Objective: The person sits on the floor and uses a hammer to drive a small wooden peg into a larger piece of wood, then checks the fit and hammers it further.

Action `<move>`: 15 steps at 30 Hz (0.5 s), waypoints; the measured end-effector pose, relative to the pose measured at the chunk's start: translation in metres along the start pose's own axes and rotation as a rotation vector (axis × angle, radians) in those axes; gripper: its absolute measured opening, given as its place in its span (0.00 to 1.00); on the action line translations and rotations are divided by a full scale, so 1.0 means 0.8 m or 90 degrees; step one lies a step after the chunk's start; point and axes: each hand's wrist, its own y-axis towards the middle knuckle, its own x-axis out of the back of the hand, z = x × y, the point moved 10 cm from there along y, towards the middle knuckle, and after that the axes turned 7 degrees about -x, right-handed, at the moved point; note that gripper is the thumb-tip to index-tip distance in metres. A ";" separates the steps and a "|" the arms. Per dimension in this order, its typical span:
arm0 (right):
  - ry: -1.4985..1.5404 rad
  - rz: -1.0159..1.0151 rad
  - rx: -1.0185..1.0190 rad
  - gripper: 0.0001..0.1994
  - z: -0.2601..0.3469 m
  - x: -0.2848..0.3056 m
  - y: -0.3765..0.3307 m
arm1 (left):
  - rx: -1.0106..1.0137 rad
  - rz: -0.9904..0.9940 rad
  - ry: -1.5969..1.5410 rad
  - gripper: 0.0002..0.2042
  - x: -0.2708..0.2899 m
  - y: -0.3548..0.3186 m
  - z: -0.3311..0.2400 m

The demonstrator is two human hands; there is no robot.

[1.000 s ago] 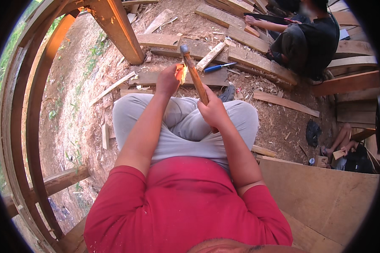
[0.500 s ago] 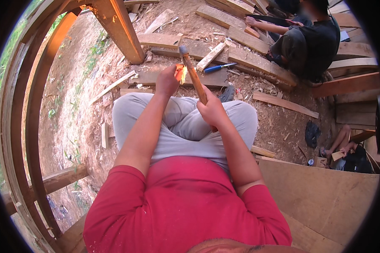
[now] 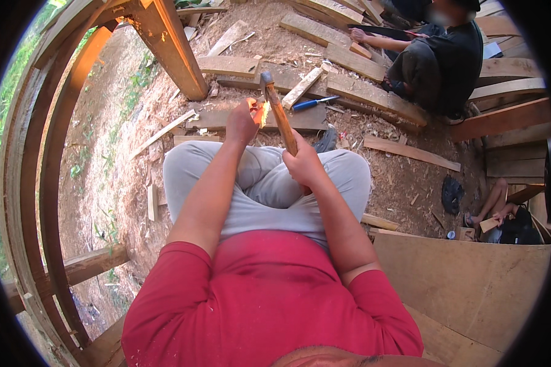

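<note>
In my right hand (image 3: 302, 164) is a hammer (image 3: 280, 120), its wooden handle wrapped by my fingers and its dark metal head pointing up and away from me. Just left of the handle, my left hand (image 3: 242, 125) has its fingers closed on a small jagged-edged piece of wood (image 3: 264, 114), lit bright yellow-orange by the sun. The hammer head is above this piece, and I cannot tell whether they touch. Both hands are over my crossed legs (image 3: 269, 177). On a plank beyond the hammer lies a blue-handled tool (image 3: 313, 103) with a thin metal shaft.
Several boards (image 3: 349, 88) lie on the shaving-strewn ground ahead. A wooden post (image 3: 183, 55) leans at the front left, beside curved timber framing (image 3: 55, 153). At the far right, a person in black (image 3: 444, 67) crouches with a saw; another sits near a plywood panel (image 3: 465, 281).
The view has tilted a little. The hammer head has turned slightly, showing more of its side. Both hands keep their hold close together.
</note>
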 end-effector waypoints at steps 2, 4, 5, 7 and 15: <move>-0.029 -0.021 0.038 0.33 0.014 0.003 -0.002 | -0.014 -0.015 0.014 0.13 0.002 0.001 0.000; -0.033 -0.027 0.049 0.33 0.025 0.005 -0.008 | -0.026 -0.030 0.015 0.12 0.006 0.001 -0.010; -0.020 -0.022 0.042 0.33 0.029 0.006 -0.010 | -0.031 -0.040 0.010 0.11 0.009 0.004 -0.014; -0.006 -0.011 0.024 0.33 0.023 0.004 -0.010 | -0.028 -0.044 0.014 0.11 0.008 0.002 -0.015; -0.011 -0.002 0.001 0.33 0.022 -0.006 -0.007 | 0.027 -0.037 0.020 0.13 0.009 0.006 -0.013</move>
